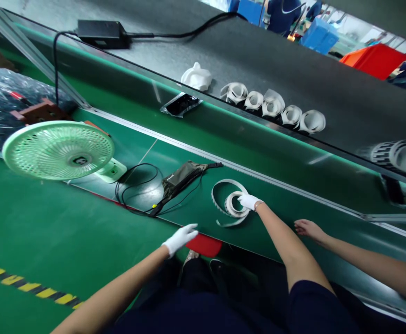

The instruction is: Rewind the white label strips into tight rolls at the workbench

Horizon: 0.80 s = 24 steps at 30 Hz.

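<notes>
My right hand [249, 202], in a white glove, is on a roll of white label tape [229, 207] lying on the green tabletop [272, 208]. Its fingers close over the rim, with the tips at the roll's hollow centre. A loose strip of the tape [220, 184] curls round the roll on the left. My left hand [181, 239], also white-gloved, hovers by the table's front edge above a red stool seat [206, 245]. Its fingers are stretched out and hold nothing.
A co-worker's bare hand [307, 228] is at the right. On the table lie a waist bag [182, 178], cables and a green fan [59, 150]. The raised shelf [203, 55] holds a power adapter [102, 35], crumpled white material [196, 77] and several tape rolls [272, 104].
</notes>
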Tool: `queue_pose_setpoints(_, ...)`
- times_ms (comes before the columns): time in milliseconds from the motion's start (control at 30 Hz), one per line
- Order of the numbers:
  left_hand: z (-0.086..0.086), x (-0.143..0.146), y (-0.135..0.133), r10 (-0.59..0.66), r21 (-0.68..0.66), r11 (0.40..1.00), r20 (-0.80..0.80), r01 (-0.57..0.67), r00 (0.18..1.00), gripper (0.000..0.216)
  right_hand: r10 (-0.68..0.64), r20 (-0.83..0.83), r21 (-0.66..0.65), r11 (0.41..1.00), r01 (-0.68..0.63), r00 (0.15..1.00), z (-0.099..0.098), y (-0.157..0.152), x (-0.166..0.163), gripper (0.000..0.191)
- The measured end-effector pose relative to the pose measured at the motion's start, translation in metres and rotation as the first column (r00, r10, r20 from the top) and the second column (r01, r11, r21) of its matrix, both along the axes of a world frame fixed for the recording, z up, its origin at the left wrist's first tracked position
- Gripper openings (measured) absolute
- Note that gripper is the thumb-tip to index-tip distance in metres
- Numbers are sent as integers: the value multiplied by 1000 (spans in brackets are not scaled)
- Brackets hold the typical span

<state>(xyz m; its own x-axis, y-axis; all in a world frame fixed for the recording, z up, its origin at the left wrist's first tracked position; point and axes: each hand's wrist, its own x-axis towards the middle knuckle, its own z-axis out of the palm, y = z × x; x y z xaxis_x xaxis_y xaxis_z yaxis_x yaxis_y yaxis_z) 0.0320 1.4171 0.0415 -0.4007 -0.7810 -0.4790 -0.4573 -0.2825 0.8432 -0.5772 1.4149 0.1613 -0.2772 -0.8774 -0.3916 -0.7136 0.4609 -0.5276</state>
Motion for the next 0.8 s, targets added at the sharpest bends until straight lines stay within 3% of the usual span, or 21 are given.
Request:
queue_pose_setpoints(100,10,-64,-17,-27,-183,982,71,39,997,56,-24,77,58,998,20,997,-6,-1,-9,31)
queue_pose_setpoints(167,17,-86,-27,-36,-318,945,122,74,992,41,-11,121,91,996,0,993,-11,3,-7,35)
queue_pose_setpoints(300,34,-87,-56,-91,-521,831,220,196,971,36,50,185,139,987,-76,981,-26,12,12,45)
queue_pose_setpoints(400,43,-95,-86,-246,-619,695,272,365,930,36,110,151,73,990,-122,982,-41,13,26,48)
queue_pose_setpoints(533,45,-132,-111,-439,-655,489,386,576,811,28,205,78,-22,979,-204,976,-53,7,38,52)
queue_pose_setpoints(600,40,-149,-117,-487,-626,413,461,661,741,19,268,60,-33,963,-266,962,-52,4,43,50)
queue_pose_setpoints(700,33,-162,-127,-515,-553,348,561,757,648,16,337,32,-50,941,-335,941,-40,4,47,40)
queue_pose_setpoints(800,33,-166,-140,-537,-512,313,599,800,593,18,345,-20,-109,932,-345,939,-11,8,47,28)
